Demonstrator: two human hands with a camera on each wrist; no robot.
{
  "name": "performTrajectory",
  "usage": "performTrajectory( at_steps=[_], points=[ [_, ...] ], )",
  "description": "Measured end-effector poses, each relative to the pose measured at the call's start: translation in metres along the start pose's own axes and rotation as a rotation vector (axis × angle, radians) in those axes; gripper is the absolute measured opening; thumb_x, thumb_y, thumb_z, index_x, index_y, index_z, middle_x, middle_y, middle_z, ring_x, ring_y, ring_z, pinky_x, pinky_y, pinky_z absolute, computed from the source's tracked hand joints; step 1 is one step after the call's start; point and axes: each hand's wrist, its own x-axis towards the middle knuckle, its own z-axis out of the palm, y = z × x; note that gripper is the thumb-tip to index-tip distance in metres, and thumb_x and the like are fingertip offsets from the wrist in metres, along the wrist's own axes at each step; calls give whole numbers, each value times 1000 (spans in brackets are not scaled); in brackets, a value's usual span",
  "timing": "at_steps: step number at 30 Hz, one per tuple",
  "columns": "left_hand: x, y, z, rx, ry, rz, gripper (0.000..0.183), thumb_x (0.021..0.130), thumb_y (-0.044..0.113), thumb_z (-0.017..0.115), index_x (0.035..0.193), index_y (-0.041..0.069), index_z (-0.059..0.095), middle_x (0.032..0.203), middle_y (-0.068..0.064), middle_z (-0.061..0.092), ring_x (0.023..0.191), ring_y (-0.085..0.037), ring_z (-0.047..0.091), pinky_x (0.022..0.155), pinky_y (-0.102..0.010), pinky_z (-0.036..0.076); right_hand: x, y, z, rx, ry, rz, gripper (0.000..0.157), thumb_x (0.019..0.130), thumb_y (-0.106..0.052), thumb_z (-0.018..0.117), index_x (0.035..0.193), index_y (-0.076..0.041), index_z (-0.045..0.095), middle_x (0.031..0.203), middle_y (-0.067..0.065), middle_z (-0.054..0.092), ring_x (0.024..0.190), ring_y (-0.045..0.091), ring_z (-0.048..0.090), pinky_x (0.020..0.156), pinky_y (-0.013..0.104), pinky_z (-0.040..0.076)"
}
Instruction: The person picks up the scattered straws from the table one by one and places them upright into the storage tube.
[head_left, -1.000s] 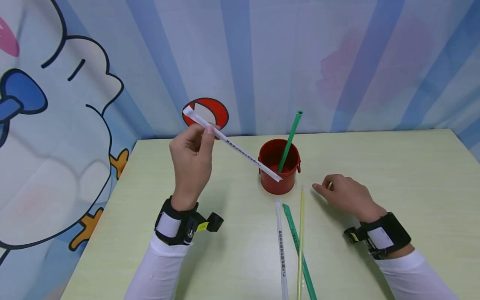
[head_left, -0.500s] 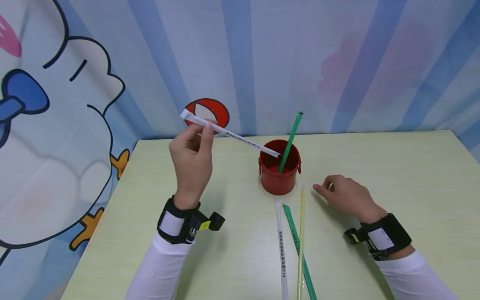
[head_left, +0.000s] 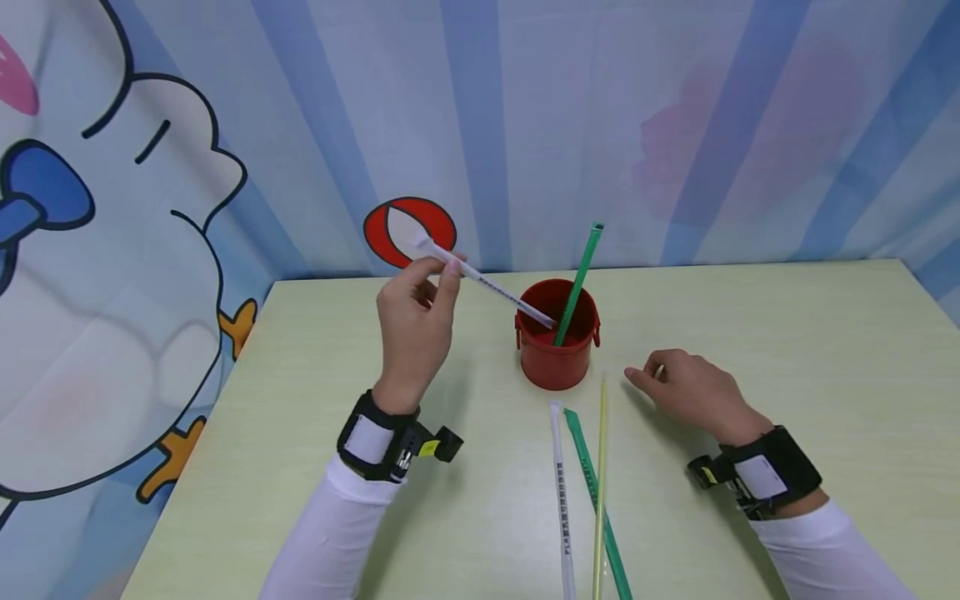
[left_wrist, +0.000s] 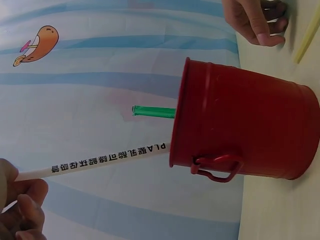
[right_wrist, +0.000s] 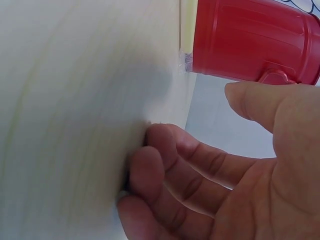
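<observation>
My left hand point(head_left: 416, 329) pinches a white paper-wrapped straw point(head_left: 495, 289) near its upper end, left of a small red bucket point(head_left: 555, 367). The straw slants down to the right, and its lower end is inside the bucket's mouth; in the left wrist view the rim hides that end of the printed wrapper point(left_wrist: 110, 159). A green wrapped straw point(head_left: 581, 279) leans upright in the bucket. To the bucket's right, my right hand point(head_left: 693, 393) rests on the table with loosely curled fingers point(right_wrist: 145, 167) and holds nothing.
In front of the bucket lie a white wrapped straw point(head_left: 562, 500), a green wrapped straw point(head_left: 588, 462) and a pale yellow straw point(head_left: 602, 483) that crosses the green one. Behind the light wooden table point(head_left: 787, 333) hangs a blue striped cloth point(head_left: 540, 125) with cartoon prints.
My left hand has moved right toward the bucket, and the white straw's lower end has passed from in front of the bucket into its mouth. The right hand has stayed still.
</observation>
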Motion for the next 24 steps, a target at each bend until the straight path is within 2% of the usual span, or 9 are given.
performTrajectory(
  at_steps=[11,24],
  points=[
    [-9,-12,15,136,-145,-21,34,94,34,51,104,9,72,97,-2,69,64,-11,49,56,-29,45,0,-1,1,4,7,-7,40,91,-45,51,86,-6,62,59,1,48,54,16,44,48,31,33],
    [-14,-15,20,160,-217,-63,28,92,31,55,101,11,71,93,-1,68,63,-11,50,53,-29,45,0,0,2,0,13,-2,41,90,-46,51,85,-7,61,60,1,49,54,16,45,48,31,34]
  ],
)
